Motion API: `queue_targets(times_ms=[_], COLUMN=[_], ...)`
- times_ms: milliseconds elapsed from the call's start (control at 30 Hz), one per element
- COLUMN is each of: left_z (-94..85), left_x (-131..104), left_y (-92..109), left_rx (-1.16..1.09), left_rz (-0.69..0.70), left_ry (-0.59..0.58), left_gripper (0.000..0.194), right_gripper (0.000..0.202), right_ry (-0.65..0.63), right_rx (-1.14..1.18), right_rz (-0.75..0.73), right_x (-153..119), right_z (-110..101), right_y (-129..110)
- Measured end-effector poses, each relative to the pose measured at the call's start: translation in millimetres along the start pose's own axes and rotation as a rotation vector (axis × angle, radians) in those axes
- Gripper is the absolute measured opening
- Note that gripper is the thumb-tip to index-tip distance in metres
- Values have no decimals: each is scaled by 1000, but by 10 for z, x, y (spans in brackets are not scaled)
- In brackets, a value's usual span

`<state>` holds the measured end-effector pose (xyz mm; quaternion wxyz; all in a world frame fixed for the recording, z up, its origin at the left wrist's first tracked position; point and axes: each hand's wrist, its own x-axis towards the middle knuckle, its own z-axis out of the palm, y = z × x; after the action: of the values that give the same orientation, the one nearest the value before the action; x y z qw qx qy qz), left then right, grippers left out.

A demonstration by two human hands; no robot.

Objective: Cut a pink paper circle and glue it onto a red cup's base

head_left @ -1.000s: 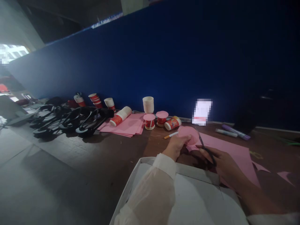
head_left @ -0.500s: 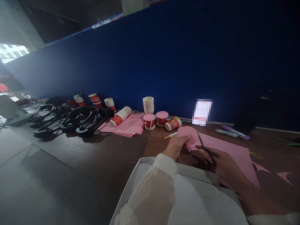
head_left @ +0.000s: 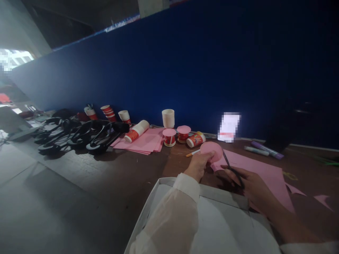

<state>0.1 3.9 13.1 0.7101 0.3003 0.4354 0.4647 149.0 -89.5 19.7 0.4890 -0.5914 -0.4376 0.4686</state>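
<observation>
My left hand (head_left: 198, 166) pinches a round piece of pink paper (head_left: 212, 149), with the thumb lying over its face. A curled strip of pink paper (head_left: 217, 167) hangs at its lower edge. In my right hand (head_left: 247, 178) are dark scissors (head_left: 230, 163), their blades up against the right edge of the round piece. My fingers partly hide the scissors' handles. Beneath and right of the hands lies a large pink sheet (head_left: 261, 169). A paper cup (head_left: 196, 140) on its side and an orange-and-white stick (head_left: 192, 153) lie just left of the round piece.
Two red paper cups (head_left: 169, 140) carry pink discs, beside stacked white cups (head_left: 168, 119). Further left are pink sheets (head_left: 144, 144) and black strapped gear (head_left: 97, 141). A lit phone (head_left: 228, 127), markers (head_left: 267, 149) and pink scraps (head_left: 324, 201) lie right. A white box (head_left: 225, 225) is nearest me.
The round pink paper and the scissors have shifted very slightly to the left. Both hands keep their grip, and the other things lie as before.
</observation>
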Motion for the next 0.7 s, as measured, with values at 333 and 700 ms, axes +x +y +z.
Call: queue_targets(times_ms=[333, 700], left_z=[42, 55], left_x=[-94, -145], left_y=[56, 61], left_rx=[9, 53], left_rz=[15, -34], left_ry=[20, -3], left_gripper=[28, 30], right_gripper=[61, 65], right_ry=[-31, -22], right_rx=[-54, -77], right_rz=[42, 29], right_x=[29, 60], right_z=[-20, -59], right_y=[52, 111])
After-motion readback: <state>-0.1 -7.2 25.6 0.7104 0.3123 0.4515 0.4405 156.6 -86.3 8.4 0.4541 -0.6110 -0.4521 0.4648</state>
